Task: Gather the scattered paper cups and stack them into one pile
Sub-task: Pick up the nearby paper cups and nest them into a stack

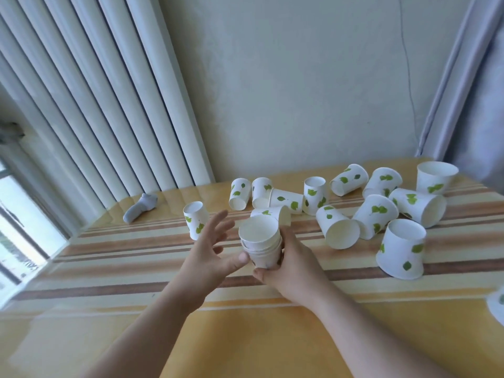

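My right hand [289, 266] grips a small stack of white paper cups [260, 241] with green leaf prints, mouths up, held just above the striped table. My left hand [210, 255] hovers beside the stack with fingers spread, its thumb close to the stack's side, holding nothing. One cup [195, 221] stands upside down just beyond my left hand. Several more cups lie on their sides or stand inverted across the far right of the table, among them a lying cup [338, 229] and an inverted cup [401, 249]. A cup [275, 214] lies behind the stack.
The table [163, 268] wears a yellow cloth with brown and white stripes under a glossy cover. A grey sock-like object [139, 207] lies at the back left near the white pleated curtain [95, 105]. A window is at the left, and another cup [497, 304] peeks in at the right edge.
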Motion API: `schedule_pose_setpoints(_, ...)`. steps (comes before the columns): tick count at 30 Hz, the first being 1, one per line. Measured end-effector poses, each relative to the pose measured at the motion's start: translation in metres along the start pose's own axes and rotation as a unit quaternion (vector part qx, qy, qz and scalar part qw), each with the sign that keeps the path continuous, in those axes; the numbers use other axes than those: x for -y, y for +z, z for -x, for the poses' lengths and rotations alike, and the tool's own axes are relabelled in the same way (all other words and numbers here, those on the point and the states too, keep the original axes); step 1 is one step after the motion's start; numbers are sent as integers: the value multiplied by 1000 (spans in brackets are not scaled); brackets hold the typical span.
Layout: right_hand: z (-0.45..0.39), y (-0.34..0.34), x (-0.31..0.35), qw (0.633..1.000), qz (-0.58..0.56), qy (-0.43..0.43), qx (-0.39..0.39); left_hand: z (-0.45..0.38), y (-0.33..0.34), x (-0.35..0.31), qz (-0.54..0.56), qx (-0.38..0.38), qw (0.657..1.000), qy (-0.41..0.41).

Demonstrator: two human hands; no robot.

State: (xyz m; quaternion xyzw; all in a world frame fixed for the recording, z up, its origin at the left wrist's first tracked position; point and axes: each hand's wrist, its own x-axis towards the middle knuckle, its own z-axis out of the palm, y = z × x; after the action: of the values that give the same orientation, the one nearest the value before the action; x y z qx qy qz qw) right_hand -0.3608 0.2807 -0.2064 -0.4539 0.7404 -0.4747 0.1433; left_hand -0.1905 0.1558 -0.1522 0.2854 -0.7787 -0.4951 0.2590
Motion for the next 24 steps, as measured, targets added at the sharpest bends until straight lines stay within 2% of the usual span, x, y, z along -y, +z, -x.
schedule_pose_setpoints(2,-1,0,0,1000,-4,0,1,-12,-16,12,-15,-95,995,-25)
schedule_pose_setpoints(4,-1,0,-1,1000,-8,2,3,-35,-26,28,-26,-245,966,-79)
schedule_pose_setpoints(6,-1,0,-3,1000,-11,3,5,-56,-33,36,-67,-320,939,-107)
schedule_pose_setpoints(8,-1,0,-4,1000,-15,5,4,-77,-37,47,-104,-307,938,-120)
schedule_pose_setpoints(12,-2,1,-4,1000,-22,5,2,-108,-35,65,-125,-231,953,-153)
schedule_pose_setpoints(17,-4,4,-7,1000,-21,5,-6,-106,-29,61,-92,-268,950,-131)
schedule_pose_setpoints(20,-4,3,-6,1000,-18,1,-5,-96,-29,49,74,-274,951,-124)
schedule_pose_setpoints(22,-3,3,-5,1000,-20,-1,-3,-88,-30,36,235,-270,927,-109)
schedule_pose_setpoints(24,-2,2,-4,1000,-24,0,0,-76,-27,13,357,-211,907,-74)
